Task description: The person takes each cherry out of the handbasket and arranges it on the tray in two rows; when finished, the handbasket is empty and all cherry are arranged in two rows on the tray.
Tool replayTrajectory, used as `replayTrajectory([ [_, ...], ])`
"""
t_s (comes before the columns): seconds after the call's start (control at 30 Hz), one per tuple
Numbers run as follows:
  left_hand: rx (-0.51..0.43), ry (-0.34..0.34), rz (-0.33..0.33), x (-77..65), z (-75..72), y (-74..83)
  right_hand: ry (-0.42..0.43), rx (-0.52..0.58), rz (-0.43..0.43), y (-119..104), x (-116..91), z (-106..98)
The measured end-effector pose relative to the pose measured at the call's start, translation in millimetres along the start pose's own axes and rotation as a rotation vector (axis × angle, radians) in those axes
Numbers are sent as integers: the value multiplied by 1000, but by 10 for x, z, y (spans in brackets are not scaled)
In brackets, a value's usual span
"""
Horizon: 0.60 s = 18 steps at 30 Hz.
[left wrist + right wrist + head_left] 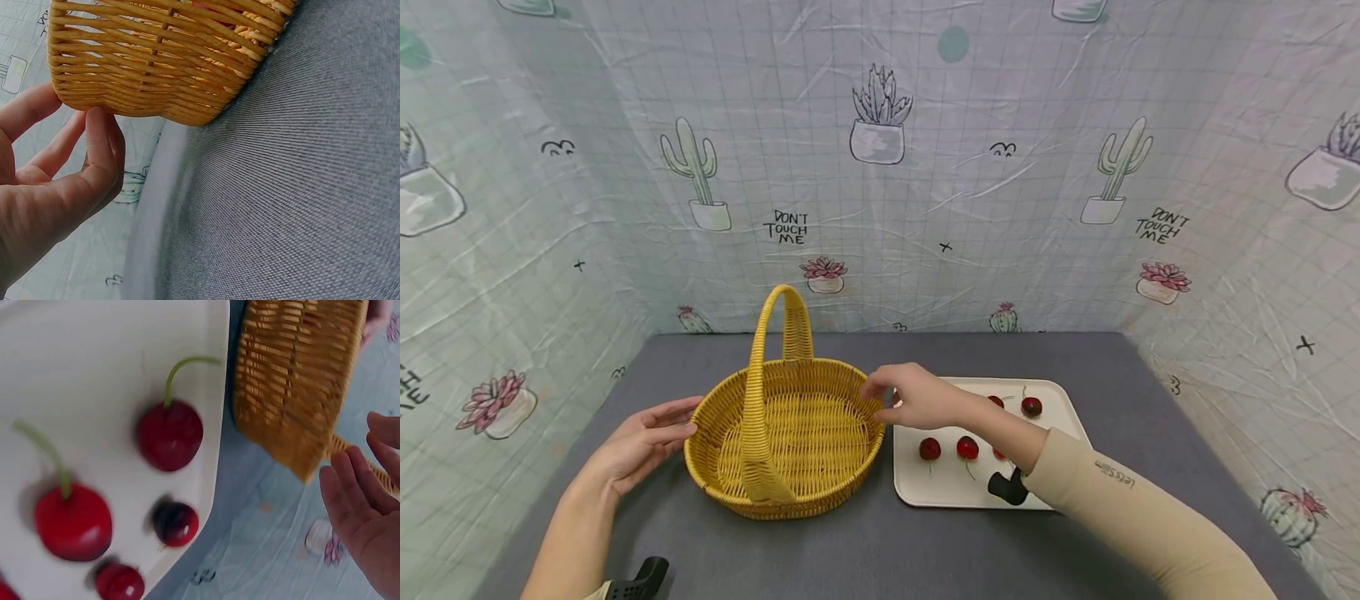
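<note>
A yellow wicker basket (pixel 805 496) with a tall arched handle stands left of centre, its woven floor showing. At its left side is my left hand (pixel 638 442), fingers loosely extended and fingertips right at the rim. From underneath, the left wrist view shows that thumb and fingers at the edge of the basket (pixel 156 69). My right hand (pixel 917 396) reaches over the tray's left edge to the basket's right rim, fingers loosely bent. In the right wrist view its fingers (pixel 353 487) are spread apart from the thumb beside the basket (pixel 294 375), holding nothing.
A cream tray (pixel 917 492) lies right of the basket, partly covered by my right forearm. Several red cherries with green stems, including one dark cherry (pixel 1032 407), lie on it. The grey tabletop (pixel 790 554) is enclosed by printed cloth walls (pixel 925 208).
</note>
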<state>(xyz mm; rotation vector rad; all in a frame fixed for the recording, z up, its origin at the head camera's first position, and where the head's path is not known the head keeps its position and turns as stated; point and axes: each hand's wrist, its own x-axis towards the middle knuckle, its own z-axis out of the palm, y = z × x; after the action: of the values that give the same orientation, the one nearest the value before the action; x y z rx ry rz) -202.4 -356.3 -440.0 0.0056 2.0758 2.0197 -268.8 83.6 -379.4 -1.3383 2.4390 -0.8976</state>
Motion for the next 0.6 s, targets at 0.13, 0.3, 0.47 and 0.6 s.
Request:
replayTrajectory([
  [0.13, -2, -5, -4, 6, -4, -1, -6, -56, -41, -64, 171, 126],
  [0.3, -20, -9, -1, 1, -13, -13, -29, -73, -70, -136, 369, 292],
  [0.47, -33, -16, 7, 15, -23, -22, -71, -46, -77, -189, 554, 488],
  [0.6, -33, -20, 6, 25, -27, -30, -101, -32, -84, -259, 681, 625],
])
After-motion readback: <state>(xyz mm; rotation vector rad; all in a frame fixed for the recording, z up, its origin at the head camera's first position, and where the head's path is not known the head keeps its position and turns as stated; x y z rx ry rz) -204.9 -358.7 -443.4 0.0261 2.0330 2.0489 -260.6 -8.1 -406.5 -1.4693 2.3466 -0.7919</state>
